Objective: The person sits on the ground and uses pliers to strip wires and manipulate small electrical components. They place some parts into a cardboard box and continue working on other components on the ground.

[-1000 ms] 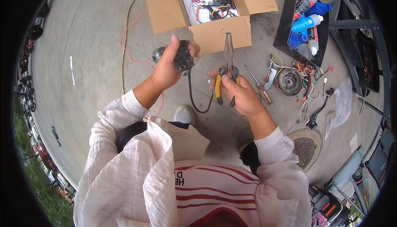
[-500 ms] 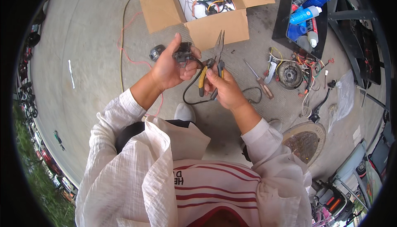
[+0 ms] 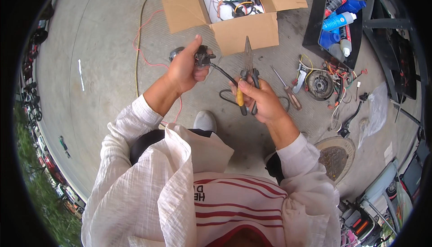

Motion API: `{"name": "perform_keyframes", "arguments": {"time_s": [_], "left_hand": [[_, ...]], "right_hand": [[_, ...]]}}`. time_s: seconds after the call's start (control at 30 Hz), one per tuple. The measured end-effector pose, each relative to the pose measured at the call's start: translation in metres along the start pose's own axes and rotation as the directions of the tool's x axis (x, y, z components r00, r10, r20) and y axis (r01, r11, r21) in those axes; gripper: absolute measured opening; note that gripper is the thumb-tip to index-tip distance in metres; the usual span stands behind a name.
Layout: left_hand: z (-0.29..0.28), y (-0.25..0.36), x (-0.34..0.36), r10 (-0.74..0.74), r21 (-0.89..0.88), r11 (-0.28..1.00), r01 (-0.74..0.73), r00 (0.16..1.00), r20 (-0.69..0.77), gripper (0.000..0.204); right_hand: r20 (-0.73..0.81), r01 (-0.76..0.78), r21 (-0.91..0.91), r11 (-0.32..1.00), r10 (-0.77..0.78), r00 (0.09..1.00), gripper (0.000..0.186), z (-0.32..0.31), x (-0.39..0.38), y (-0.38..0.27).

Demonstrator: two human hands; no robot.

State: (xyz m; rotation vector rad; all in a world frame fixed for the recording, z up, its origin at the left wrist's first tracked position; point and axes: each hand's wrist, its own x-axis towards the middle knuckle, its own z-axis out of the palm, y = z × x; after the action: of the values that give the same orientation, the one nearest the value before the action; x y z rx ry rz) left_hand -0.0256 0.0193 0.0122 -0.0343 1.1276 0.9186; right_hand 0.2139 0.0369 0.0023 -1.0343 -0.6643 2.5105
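Observation:
My left hand (image 3: 182,72) is closed around a black plastic part (image 3: 204,57) that looks like a handlebar switch housing, thumb pointing up. From it a black cable (image 3: 221,71) runs across to my right hand (image 3: 260,102). That hand grips a pair of needle-nose pliers (image 3: 248,60) with yellow and black handles, jaws pointing away from me and nearly together. The cable passes behind the pliers' handles at the fingers, and a loop of it hangs below. Whether the fingers also pinch the cable is hidden.
An open cardboard box (image 3: 245,31) of wired parts stands ahead. To its right is a black bin (image 3: 315,26) of bottles. A screwdriver (image 3: 288,89), a round wheel hub part (image 3: 320,84) with wires and a black lever (image 3: 353,119) lie right, near a manhole cover (image 3: 335,155). A pink wire (image 3: 141,51) trails left.
My right hand with the pliers has moved right and nearer to me, away from my left hand. The cable between them is straighter, and the plier jaws have come closer together.

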Motion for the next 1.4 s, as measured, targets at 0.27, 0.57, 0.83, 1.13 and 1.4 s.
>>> {"name": "perform_keyframes", "arguments": {"time_s": [0.27, 0.57, 0.83, 1.13, 1.4], "left_hand": [[0.001, -0.014, -0.004, 0.417, 0.517, 0.719, -0.464, 0.884, 0.212, 0.041], [-0.007, 0.012, -0.014, 0.395, 0.622, 0.359, -0.696, 0.717, 0.574, 0.05], [0.006, 0.002, -0.011, 0.201, 0.658, 0.244, -0.712, 0.701, 0.684, 0.046], [0.016, -0.018, -0.005, 0.202, 0.394, 0.852, -0.346, 0.91, 0.361, 0.047], [0.019, -0.027, 0.001, 0.207, 0.099, 0.973, -0.208, 0.978, 0.022, 0.037]], "right_hand": [[0.054, -0.086, 0.096, 0.992, 0.082, 0.995, 0.027, -0.022, -0.003, -0.016], [0.031, -0.032, 0.023, 0.999, 0.031, 0.999, 0.027, -0.031, -0.006, -0.025], [0.053, 0.0, 0.099, 0.995, -0.005, 0.999, 0.022, -0.027, -0.004, -0.023], [0.05, 0.039, 0.045, 0.998, -0.042, 0.998, 0.025, -0.027, -0.003, -0.014], [0.048, 0.06, -0.086, 0.994, -0.056, 0.997, 0.027, -0.01, -0.012, -0.007]]}}
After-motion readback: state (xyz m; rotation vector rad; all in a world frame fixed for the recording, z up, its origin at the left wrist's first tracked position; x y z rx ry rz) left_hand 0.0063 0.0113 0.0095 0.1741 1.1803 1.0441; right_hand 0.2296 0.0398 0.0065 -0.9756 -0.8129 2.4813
